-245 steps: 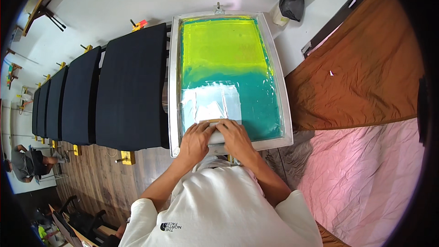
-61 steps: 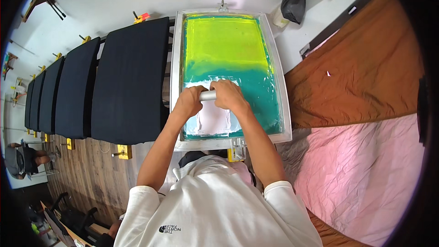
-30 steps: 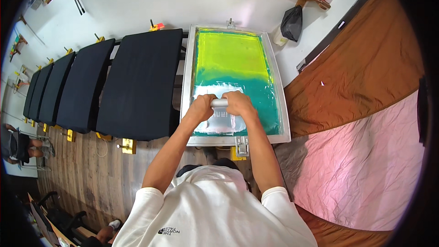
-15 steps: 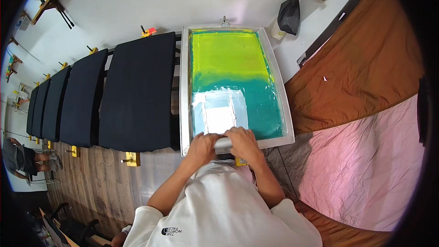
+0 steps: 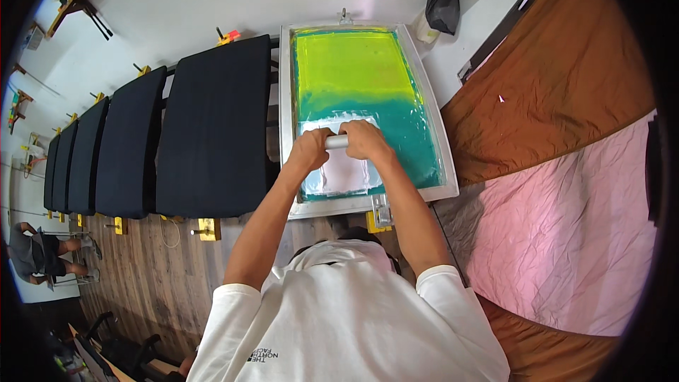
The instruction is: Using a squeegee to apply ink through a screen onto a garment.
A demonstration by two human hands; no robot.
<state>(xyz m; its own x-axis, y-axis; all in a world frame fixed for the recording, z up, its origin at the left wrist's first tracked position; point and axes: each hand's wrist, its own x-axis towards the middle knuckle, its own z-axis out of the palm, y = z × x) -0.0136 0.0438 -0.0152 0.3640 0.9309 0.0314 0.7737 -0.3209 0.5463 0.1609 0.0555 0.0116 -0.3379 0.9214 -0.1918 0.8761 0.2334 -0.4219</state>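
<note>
Head view: both bare hands grip one smooth, silver-grey, rounded bar (image 5: pixel 337 142), which lies crosswise over the near half of a large rectangular frame of pale metal (image 5: pixel 286 99). The left hand (image 5: pixel 309 151) is closed around the bar's left part, its knuckles uppermost; the right hand (image 5: pixel 363 140) is closed around the right part, its fingers curled over the far side. Between the two hands a short length of bare bar shows. Both grips look firm, with little or no opening, though the fingertips and the bar's lower edge are hidden, so I cannot tell whether it touches the surface below.

Inside the frame, the far part is a bright yellow-green panel (image 5: pixel 353 64), blending into a teal area (image 5: pixel 407 152) nearer the person. Under and around the hands lies a whitish rectangular patch (image 5: pixel 344 173) with smeared white edges. At the frame's near edge, right of its middle, sits a silver metal clamp (image 5: pixel 380 211). Left of the frame stands a row of black, cloth-covered rectangular boards (image 5: pixel 212 127).
</note>
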